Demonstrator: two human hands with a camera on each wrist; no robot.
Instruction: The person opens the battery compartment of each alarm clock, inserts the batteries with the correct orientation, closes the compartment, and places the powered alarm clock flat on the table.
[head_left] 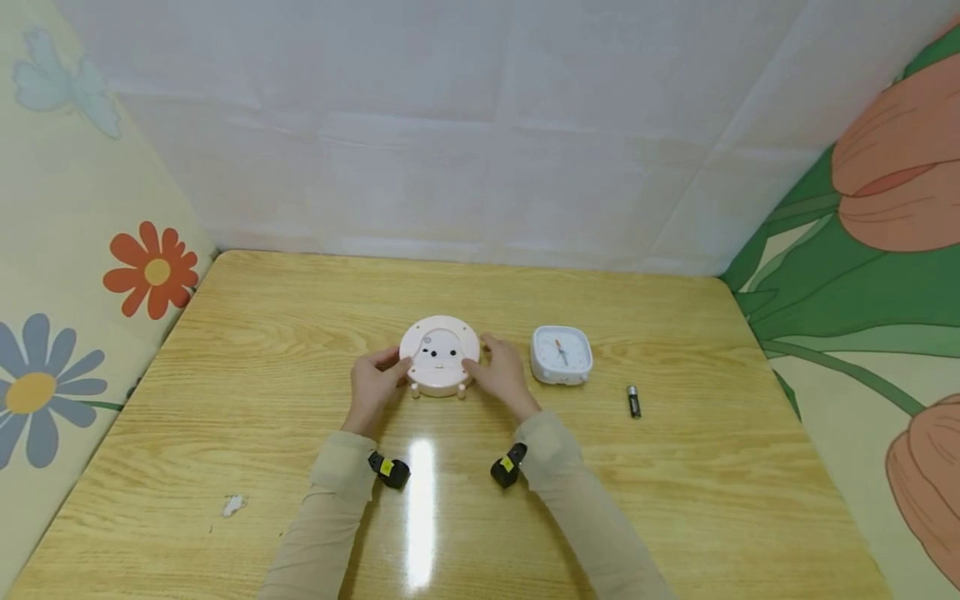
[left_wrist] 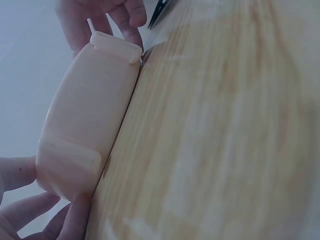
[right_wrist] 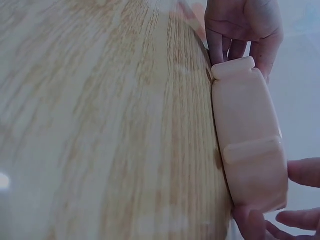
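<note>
A round pale pink clock [head_left: 441, 383] with two stubby feet lies on the table, its back with small dark knobs turned up. My left hand [head_left: 372, 385] grips its left side, thumb on the back's edge and fingers around the rim. On the opposite side my right hand [head_left: 504, 377] holds the rim in the same way. In the left wrist view the clock's rim [left_wrist: 90, 105] appears edge-on against the tabletop, between both hands. The right wrist view shows that rim [right_wrist: 245, 110] too, with fingers at either end. The clock's front is hidden underneath.
Right of the pink clock, a white rounded-square clock [head_left: 561, 354] lies face up. Farther right is a small black battery [head_left: 634, 402] with a silver end. A whitish scrap [head_left: 234, 505] lies on the wooden table [head_left: 247, 367] at the front left. A white cloth [head_left: 420, 142] hangs behind.
</note>
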